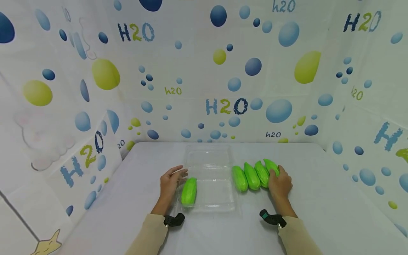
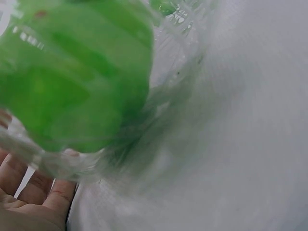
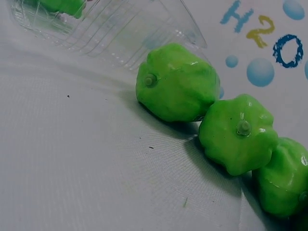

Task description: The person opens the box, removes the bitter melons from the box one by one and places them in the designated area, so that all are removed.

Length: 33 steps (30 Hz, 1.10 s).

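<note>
A clear plastic clamshell tray (image 1: 220,198) lies open in the middle of the table. Inside it, at the left, is one green ridged gourd (image 1: 189,191), which shows large and blurred through the plastic (image 2: 82,72). My left hand (image 1: 173,179) lies beside the tray with straight fingers touching its left rim; its palm (image 2: 29,197) shows below the plastic. Several more green gourds (image 1: 251,175) lie in a row right of the tray, seen end-on (image 3: 175,82). My right hand (image 1: 279,183) holds the near end of the rightmost gourd (image 1: 271,165).
The grey table (image 1: 318,212) is walled at the back and both sides by white sheeting printed with blue and green bubbles (image 1: 223,71). The tray's lid (image 1: 208,156) lies flat toward the back wall. Bare cloth (image 3: 72,168) lies in front of the gourds.
</note>
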{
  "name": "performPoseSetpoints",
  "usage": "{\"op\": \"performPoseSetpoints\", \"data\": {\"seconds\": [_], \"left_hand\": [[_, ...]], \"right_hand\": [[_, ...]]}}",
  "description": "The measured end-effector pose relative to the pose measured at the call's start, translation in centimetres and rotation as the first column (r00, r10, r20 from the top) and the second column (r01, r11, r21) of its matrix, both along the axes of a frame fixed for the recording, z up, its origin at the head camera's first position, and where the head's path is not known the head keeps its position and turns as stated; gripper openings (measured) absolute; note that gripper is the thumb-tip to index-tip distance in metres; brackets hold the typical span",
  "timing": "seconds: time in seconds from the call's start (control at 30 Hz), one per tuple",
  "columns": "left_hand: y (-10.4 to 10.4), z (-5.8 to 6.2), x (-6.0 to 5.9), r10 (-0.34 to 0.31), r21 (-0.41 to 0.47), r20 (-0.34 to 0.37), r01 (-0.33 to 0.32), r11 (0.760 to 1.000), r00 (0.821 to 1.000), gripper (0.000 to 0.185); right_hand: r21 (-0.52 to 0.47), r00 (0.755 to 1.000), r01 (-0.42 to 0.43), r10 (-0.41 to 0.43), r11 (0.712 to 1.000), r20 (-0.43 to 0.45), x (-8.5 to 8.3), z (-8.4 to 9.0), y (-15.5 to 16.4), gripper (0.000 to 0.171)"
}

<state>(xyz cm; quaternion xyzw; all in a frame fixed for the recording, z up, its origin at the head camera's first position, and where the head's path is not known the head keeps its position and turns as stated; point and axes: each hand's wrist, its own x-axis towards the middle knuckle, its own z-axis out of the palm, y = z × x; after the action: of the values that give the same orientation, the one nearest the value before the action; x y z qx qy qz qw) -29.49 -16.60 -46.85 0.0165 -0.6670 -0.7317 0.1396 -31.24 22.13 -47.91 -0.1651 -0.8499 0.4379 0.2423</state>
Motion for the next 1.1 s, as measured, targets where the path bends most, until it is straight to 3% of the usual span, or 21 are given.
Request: {"op": "performPoseSetpoints", "data": {"seconds": [0.43,0.7,0.9,1.1], "left_hand": [[0.1,-0.3,0.4,0.027,-0.001,0.011,-0.027,1.0,1.0,0.033],[0.0,-0.1,0.1,0.02,0.008,0.006,-0.02,1.0,1.0,0.034],[-0.1,0.3,0.0,0.005,0.02,0.022,-0.005,1.0,1.0,0.034],[0.0,0.3,0.0,0.012,0.021,0.011,-0.012,1.0,1.0,0.034]], "right_hand": [[-0.069,0.999,0.024,-0.026,0.997,-0.037,0.0,-0.2,-0.2,0.051],[-0.113,0.99,0.037,-0.051,0.993,-0.128,-0.1,0.1,-0.2,0.049],[-0.096,0.968,0.07,-0.091,0.993,-0.236,-0.2,0.4,-0.5,0.046],[-0.055,0.927,0.061,-0.077,0.997,-0.367,-0.1,1.3,-1.5,0.04]]}}
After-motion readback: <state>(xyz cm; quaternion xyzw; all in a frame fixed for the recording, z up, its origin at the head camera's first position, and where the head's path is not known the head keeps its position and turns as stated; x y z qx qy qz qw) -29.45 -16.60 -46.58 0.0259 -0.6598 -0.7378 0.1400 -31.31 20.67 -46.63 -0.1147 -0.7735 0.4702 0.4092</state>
